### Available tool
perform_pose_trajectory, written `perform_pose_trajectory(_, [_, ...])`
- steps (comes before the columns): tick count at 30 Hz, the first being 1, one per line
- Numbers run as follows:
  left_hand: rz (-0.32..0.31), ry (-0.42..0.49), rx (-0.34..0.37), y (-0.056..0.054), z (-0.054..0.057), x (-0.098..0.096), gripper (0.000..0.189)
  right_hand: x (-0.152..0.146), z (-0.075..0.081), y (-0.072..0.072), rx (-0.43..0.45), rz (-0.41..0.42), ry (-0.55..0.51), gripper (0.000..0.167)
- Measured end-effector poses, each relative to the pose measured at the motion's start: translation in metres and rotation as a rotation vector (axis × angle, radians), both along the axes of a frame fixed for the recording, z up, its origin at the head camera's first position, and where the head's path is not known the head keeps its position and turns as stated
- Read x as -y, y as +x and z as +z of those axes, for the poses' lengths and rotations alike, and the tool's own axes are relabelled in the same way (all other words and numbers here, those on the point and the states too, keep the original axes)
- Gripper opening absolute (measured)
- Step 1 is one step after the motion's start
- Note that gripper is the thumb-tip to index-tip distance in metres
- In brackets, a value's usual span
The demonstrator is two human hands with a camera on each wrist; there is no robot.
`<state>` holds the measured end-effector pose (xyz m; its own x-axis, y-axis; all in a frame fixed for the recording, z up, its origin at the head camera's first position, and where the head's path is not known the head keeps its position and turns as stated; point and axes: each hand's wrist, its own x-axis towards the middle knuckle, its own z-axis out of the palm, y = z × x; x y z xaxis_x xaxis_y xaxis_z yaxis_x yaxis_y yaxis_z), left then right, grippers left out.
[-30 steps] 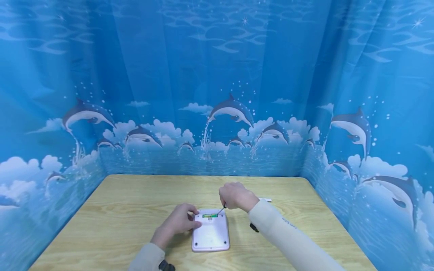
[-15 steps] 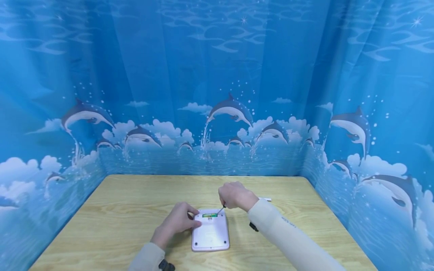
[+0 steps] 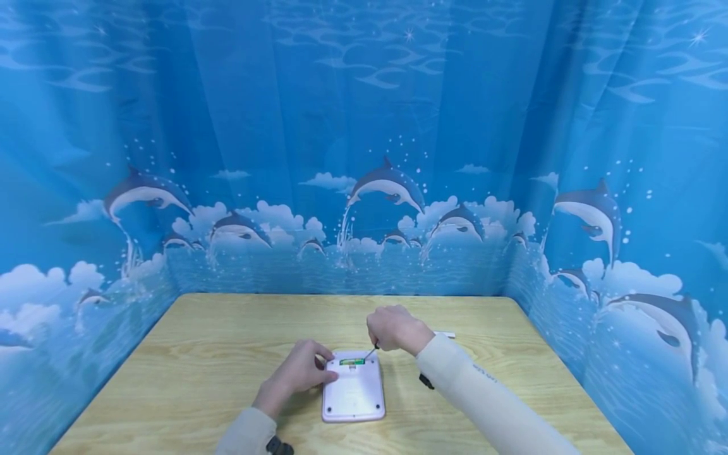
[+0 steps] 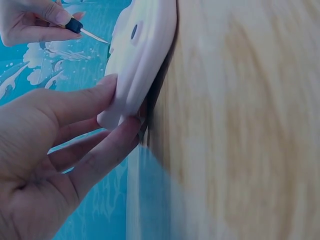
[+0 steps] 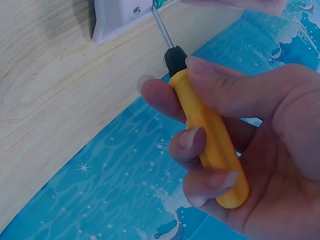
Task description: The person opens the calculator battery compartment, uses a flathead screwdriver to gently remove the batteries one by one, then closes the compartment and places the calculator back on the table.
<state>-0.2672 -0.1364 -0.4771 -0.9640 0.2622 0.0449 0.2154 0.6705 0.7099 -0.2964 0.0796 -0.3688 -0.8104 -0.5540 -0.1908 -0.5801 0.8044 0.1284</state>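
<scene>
A pale pink-white calculator (image 3: 354,393) lies back up on the table, with dark round spots near its corners. A green battery (image 3: 352,362) sits in the uncovered slot near its far edge. My left hand (image 3: 301,370) pinches the calculator's left edge, thumb on the back and fingers beneath in the left wrist view. My right hand (image 3: 395,330) grips a screwdriver (image 5: 207,135) with a yellow handle and black collar. Its metal shaft slants down to the right end of the battery slot; exact contact of the tip is too small to tell.
The wooden table (image 3: 227,341) runs out on both sides of the calculator. A small white strip (image 3: 446,334) lies behind the right wrist, partly hidden by it. A blue dolphin-print curtain (image 3: 364,126) encloses the table's back and sides.
</scene>
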Motion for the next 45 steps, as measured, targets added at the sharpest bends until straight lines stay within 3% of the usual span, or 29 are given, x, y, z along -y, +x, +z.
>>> perform_pose_trajectory(8, [0.000,0.012,-0.004,0.001,0.000,-0.002,0.036,-0.002,0.003,0.002,-0.002,0.004,-0.009,0.033])
perform_pose_trajectory(13, [0.005,0.009,-0.005,0.001,0.001,-0.003,0.035,0.004,0.003,0.005,-0.041,0.006,0.038,0.038])
perform_pose_trajectory(18, [0.030,-0.003,0.016,0.002,0.002,-0.005,0.036,0.013,0.001,0.009,-0.118,0.010,0.153,0.028])
perform_pose_trajectory(21, [0.036,-0.005,0.016,0.002,0.002,-0.005,0.036,0.015,0.002,0.008,-0.132,0.019,0.156,0.023])
perform_pose_trajectory(25, [0.035,-0.008,0.002,0.001,0.003,-0.004,0.035,0.012,0.002,0.005,-0.098,0.034,0.095,0.033])
perform_pose_trajectory(29, [0.026,-0.003,-0.005,0.002,0.003,-0.005,0.036,0.002,0.001,0.000,0.003,0.038,-0.012,0.043])
perform_pose_trajectory(35, [0.031,0.004,-0.006,0.006,0.002,-0.005,0.035,-0.021,-0.005,-0.007,0.120,0.038,-0.146,0.015])
perform_pose_trajectory(41, [0.037,0.003,-0.011,0.007,0.003,-0.005,0.036,-0.039,-0.017,-0.007,0.224,-0.003,-0.262,0.019])
perform_pose_trajectory(45, [0.046,-0.002,-0.005,0.006,0.003,-0.005,0.037,-0.046,-0.025,-0.009,0.245,-0.020,-0.334,0.021])
